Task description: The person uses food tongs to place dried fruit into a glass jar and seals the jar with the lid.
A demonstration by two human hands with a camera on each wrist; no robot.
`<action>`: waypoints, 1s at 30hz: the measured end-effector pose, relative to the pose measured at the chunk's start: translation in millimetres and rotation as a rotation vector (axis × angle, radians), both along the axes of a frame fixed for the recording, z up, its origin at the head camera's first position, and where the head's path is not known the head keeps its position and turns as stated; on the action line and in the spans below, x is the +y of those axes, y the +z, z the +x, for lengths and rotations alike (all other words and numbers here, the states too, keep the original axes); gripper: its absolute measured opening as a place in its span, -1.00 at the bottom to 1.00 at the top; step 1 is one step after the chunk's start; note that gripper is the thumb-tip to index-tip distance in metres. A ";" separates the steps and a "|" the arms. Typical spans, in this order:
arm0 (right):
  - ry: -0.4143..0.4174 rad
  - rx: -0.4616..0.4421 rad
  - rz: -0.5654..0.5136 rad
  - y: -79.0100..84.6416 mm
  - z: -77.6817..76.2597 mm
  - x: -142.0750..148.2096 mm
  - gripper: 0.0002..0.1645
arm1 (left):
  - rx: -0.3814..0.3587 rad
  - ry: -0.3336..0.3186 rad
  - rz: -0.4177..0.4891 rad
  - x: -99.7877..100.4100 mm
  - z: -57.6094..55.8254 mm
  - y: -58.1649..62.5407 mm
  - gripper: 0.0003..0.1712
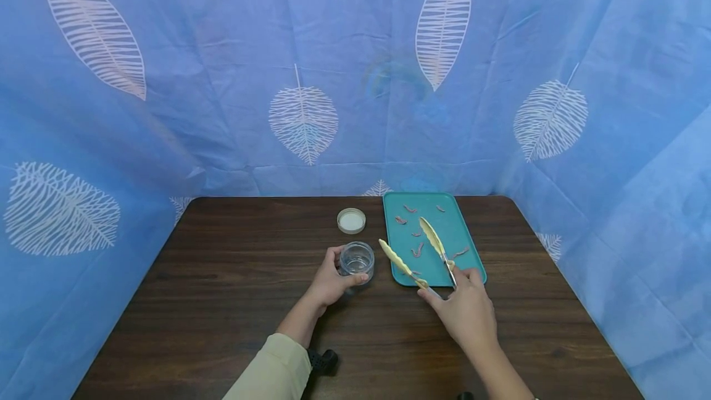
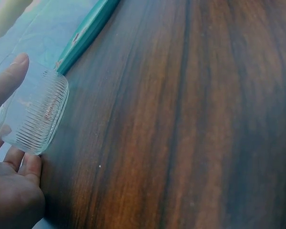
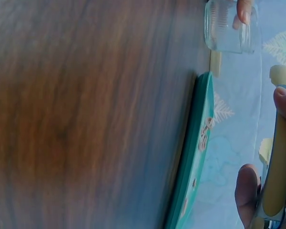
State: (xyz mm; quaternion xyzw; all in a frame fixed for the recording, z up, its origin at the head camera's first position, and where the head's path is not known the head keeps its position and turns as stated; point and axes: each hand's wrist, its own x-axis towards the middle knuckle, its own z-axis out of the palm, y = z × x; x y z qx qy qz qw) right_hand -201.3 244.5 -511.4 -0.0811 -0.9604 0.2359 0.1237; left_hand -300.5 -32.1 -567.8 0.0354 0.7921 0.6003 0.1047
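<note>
I see a person's two hands at work above a dark wood-grain tabletop (image 1: 239,301). The left hand (image 1: 328,279) is wrapped around a clear jar (image 1: 357,264), thumb on the near side and fingers on the far side, with the jar's open mouth facing up. The jar sits between the two hands, closer to the left. Just beyond the left hand lies a round lid (image 1: 352,220), its white face up.

The right hand (image 1: 466,310) grips a pair of tongs (image 1: 433,241), metal with pale yellow scalloped ends. The two tips are spread wide apart and point away from the person; one is over the tray, the other near its left edge.

Ahead of the right hand is a teal rectangular tray (image 1: 455,227). Small pink worm-like pieces (image 1: 417,250) are scattered across it, some beyond the tongs, one to the right of them. Past both hands hangs a blue cloth (image 1: 222,79) printed with white leaves. A pale sleeve (image 1: 274,369) covers the left forearm.
</note>
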 end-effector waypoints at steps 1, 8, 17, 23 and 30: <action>-0.005 -0.007 -0.004 -0.2 -0.4 0.9 0.17 | 0.000 0.000 -0.002 -0.1 -0.1 0.1 0.02; -0.044 -0.119 -0.016 -8.5 -2.4 9.3 0.23 | -0.004 -0.004 -0.015 -2.2 0.4 -0.2 0.01; -0.079 -0.155 0.016 -22.2 -6.4 21.5 0.25 | 0.003 -0.013 0.013 -1.0 2.6 1.4 0.00; -0.065 -0.166 0.059 -24.9 -9.2 24.4 0.16 | 0.005 -0.021 0.022 -0.5 3.4 -0.7 0.00; -0.046 -0.187 0.107 -25.4 -14.0 24.6 0.09 | 0.010 -0.016 0.016 -0.1 1.4 1.2 0.00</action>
